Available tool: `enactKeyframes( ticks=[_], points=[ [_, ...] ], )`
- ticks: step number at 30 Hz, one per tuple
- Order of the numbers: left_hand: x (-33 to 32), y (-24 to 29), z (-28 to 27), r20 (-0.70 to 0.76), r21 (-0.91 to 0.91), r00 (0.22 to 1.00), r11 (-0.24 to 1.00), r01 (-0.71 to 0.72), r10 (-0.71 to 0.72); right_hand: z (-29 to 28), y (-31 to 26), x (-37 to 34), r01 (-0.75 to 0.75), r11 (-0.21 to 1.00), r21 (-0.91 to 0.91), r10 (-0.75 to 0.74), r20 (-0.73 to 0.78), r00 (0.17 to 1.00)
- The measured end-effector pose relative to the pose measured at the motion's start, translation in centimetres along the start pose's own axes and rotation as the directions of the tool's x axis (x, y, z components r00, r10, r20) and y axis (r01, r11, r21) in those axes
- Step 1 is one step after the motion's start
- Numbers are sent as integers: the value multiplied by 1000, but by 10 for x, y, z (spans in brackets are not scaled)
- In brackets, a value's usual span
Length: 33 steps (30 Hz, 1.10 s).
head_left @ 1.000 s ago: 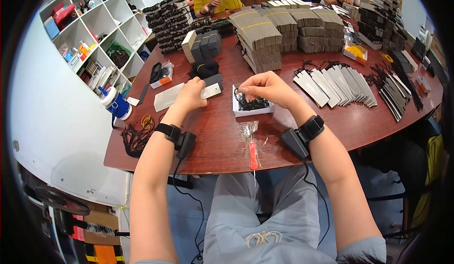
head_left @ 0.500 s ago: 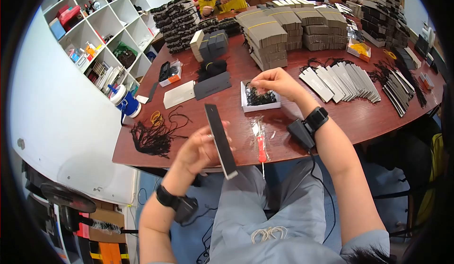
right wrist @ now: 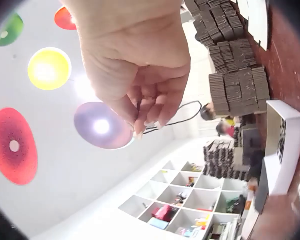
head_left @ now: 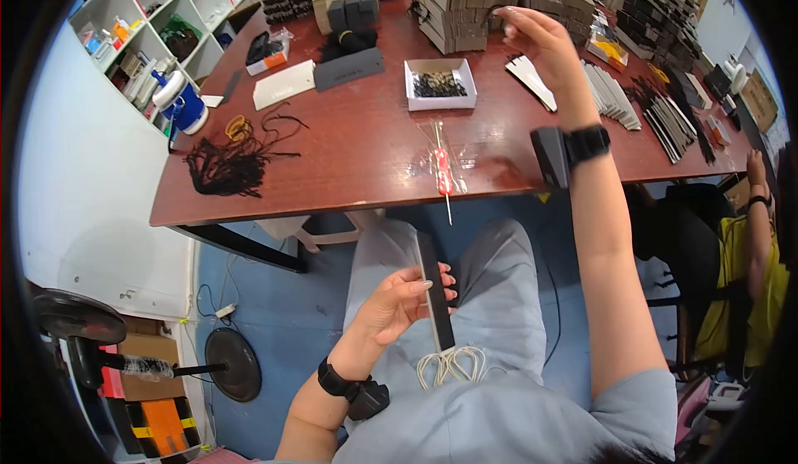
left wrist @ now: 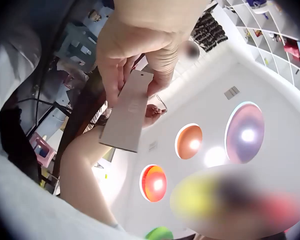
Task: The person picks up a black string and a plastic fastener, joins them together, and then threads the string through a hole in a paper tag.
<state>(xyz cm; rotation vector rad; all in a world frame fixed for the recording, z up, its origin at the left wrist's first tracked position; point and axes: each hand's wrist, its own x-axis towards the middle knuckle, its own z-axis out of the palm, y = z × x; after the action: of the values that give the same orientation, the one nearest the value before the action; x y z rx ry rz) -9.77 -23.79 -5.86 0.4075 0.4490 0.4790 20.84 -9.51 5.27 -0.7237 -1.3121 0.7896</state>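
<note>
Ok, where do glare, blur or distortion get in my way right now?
Head: the table edge looks bent, corners go black, plastic glints. Left wrist: hot spots on the ceiling discs, a heavily blurred patch lower right, the card's print too faint to read. Right wrist: disc glare again, but the cord in the right hand stands out.

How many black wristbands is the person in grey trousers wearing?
2. One band is on the left wrist, near the left hand holding a tag. The other band is on the right wrist, near the right hand pinching a cord.
</note>
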Motion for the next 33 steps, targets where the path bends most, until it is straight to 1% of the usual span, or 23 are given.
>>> enactKeyframes(
  ticks=[1, 2, 3, 4, 5, 6, 7, 8, 9, 10, 11, 12, 14, 16, 18, 20, 22, 24, 26, 28, 30, 31, 33],
  points=[
    [4, -3, 4, 1, 173, 997, 982, -74, 75, 3, -11, -18, -11, 1000, -13, 11, -2, 1000],
    [9, -6, 8, 18, 340, 988, 929, -148, 151, 6, -22, -40, 2, 1000, -13, -2, -11, 1000],
    [15, -11, 11, 3, 568, 958, 788, -238, 287, 8, -31, -62, 19, 1000, -14, -19, -17, 1000],
    [20, -15, 10, 12, 559, 958, 792, -244, 286, 6, -30, -86, 7, 1000, 16, -7, 3, 1000],
    [26, -21, 6, 50, 847, 854, 431, -311, 518, 15, -29, -114, 9, 1000, -16, -11, -94, 996],
    [31, -26, 3, 180, 972, 707, -11, -236, 684, 18, -27, -137, 37, 999, 17, -36, -59, 998],
    [37, -28, 0, 300, 954, 609, -226, -197, 735, 24, -28, -160, -93, 995, 40, 97, -98, 990],
    [40, -29, 1, 295, 955, 610, -220, -197, 736, 29, -25, -177, -116, 989, 96, 126, -99, 987],
    [43, -30, 3, 367, 928, 532, -336, -159, 763, 33, -21, -192, -131, 986, 105, 143, -111, 983],
    [45, -30, 3, 445, 888, 454, -447, -109, 772, 39, -20, -206, -195, 973, 120, 212, -150, 966],
    [47, -31, 3, 462, 880, 429, -460, -115, 776, 42, -17, -217, -232, 965, 124, 249, -151, 957],
    [48, -34, 2, 465, 879, 433, -462, -120, 772, 44, -14, -228, -231, 961, 155, 254, -152, 955],
    [50, -39, 0, 549, 825, 371, -556, -100, 749, 48, -13, -242, -263, 944, 197, 292, -136, 947],
    [49, -40, -1, 559, 818, 356, -569, -87, 749, 51, -8, -250, -269, 930, 251, 312, -149, 938],
    [47, -38, -2, 567, 811, 341, -582, -67, 750, 50, -3, -253, -277, 924, 265, 321, -138, 937],
    [47, -33, -1, 549, 812, 321, -584, 16, 772, 51, -1, -254, -302, 916, 263, 343, -129, 930],
    [48, -32, -1, 550, 809, 320, -588, 25, 771, 54, 0, -253, -307, 912, 271, 349, -122, 929],
    [50, -31, -2, 577, 783, 331, -621, 35, 747, 60, 1, -249, -311, 909, 278, 354, -118, 928],
    [51, -32, -3, 569, 789, 338, -613, 32, 750, 68, 0, -241, -313, 944, 108, 325, -128, 937],
    [51, -32, -2, 562, 795, 348, -607, 24, 750, 73, 1, -236, -310, 944, 111, 322, -117, 940],
    [50, -29, -1, 550, 803, 353, -595, 23, 757, 79, 3, -232, -316, 946, 71, 322, -105, 941],
    [51, -29, -2, 550, 803, 354, -595, 23, 756, 83, 4, -230, -312, 947, 70, 319, -126, 939],
    [54, -28, -3, 552, 810, 339, -586, -1, 762, 88, 6, -228, -315, 946, 74, 322, -119, 939]
  ],
)
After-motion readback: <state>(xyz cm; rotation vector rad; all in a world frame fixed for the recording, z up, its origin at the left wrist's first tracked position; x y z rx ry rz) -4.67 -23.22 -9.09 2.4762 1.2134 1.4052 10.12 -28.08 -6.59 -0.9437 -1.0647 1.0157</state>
